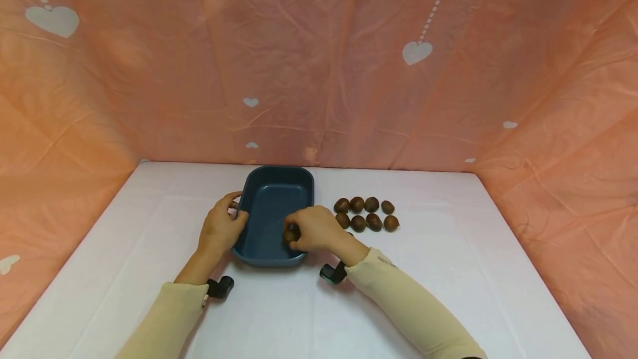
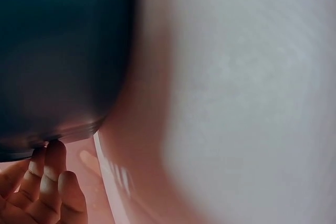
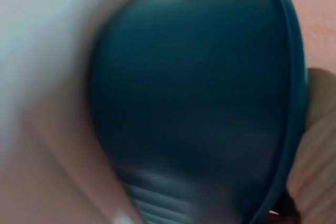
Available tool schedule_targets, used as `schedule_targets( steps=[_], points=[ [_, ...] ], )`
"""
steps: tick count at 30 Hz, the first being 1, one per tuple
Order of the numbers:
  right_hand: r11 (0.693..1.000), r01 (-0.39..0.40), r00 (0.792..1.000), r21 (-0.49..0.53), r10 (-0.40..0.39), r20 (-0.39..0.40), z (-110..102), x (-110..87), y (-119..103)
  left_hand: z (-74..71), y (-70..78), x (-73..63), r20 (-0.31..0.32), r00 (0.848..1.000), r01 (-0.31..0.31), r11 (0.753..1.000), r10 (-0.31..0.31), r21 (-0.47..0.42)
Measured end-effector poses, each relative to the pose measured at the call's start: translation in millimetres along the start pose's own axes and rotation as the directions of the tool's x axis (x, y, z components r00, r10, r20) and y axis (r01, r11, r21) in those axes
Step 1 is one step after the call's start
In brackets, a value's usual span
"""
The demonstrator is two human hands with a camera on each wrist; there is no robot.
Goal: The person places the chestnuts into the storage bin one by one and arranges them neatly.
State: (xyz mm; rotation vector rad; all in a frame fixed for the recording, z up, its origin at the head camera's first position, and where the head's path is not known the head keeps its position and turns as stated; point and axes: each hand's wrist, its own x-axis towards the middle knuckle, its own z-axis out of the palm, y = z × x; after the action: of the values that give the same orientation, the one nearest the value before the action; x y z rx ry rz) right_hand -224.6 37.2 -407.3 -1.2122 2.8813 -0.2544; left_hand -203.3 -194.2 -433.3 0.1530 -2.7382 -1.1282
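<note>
Beige fabric sleeves (image 1: 413,309) frame my left hand (image 1: 221,226) gripping a dark-blue, rounded-rectangular tray (image 1: 269,209), presumably for steadiness; my right hand (image 1: 316,229) pinches a round brown nut (image 1: 291,235) inside.

And here's the blue rectangular dish (image 1: 269,204), deep-walled, glossy and round-cornered, sitting upright with its long sides running away from the person, the left hand (image 1: 221,227) gripping its left rim! Look inside: one brown chestnut (image 1: 287,237), pinched by the right hand (image 1: 315,227), near the dish's front right corner, partly covered by fingers; can't tell whether it touches the bottom. Just right of the dish, eight more chestnuts (image 1: 358,223), shiny, dark brown, roundish, lined up in two rows of four!
</note>
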Motion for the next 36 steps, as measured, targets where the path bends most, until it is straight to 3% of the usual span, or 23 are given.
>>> schedule_targets(
  steps=[8,21,29,36],
  points=[
    [0.999,0.001,0.998,-0.049,0.002,0.065,-0.6,2.6,-2.5,0.6,1.3,-0.7,0.024,1.000,0.002,1.000,-0.002,-0.001],
    [0.996,-0.003,0.996,-0.087,0.011,0.088,-3.4,3.0,-8.0,3.0,0.3,-2.1,0.014,1.000,0.018,1.000,-0.018,-0.009],
    [0.998,-0.049,0.986,0.032,0.043,0.158,-2.0,2.7,-11.8,2.6,-0.4,-1.9,0.011,0.999,0.035,0.999,-0.035,-0.022],
    [0.999,-0.018,0.993,0.048,0.013,0.120,-1.4,3.4,-10.8,1.8,-2.3,-1.7,-0.011,1.000,0.023,0.999,-0.023,-0.029]
  ],
)
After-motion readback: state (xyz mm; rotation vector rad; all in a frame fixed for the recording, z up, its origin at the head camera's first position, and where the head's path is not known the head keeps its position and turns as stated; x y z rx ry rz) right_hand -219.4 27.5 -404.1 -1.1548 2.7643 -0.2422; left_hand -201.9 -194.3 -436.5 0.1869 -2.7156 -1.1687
